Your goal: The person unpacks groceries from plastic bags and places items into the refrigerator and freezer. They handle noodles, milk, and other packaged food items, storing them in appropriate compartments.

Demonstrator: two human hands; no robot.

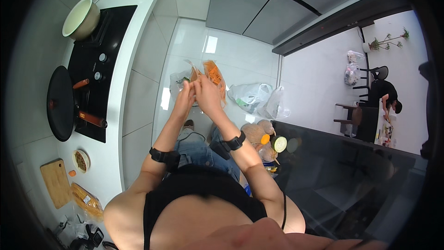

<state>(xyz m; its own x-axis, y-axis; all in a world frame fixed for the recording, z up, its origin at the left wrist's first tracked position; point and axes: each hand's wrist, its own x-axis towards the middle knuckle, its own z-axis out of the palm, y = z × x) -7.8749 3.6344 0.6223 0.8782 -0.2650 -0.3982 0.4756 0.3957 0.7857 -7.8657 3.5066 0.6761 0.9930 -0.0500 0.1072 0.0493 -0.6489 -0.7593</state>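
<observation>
My left hand and my right hand meet in front of me, with fingertips pinched together at an orange-printed plastic bag. The near part of the bag is hidden behind my fingers, so its exact grip points do not show. Pale strands of film stick up beyond my fingertips. A clear plastic bag with dark green contents or print shows beside my left fingers; whether it is joined to the orange one is unclear. Both forearms wear black straps with small devices.
White plastic bags lie on the tiled floor. Root vegetables and a cut gourd sit by the dark glossy surface. Left, the counter carries a pot, lidded pan and cutting board. A person bends over a far table.
</observation>
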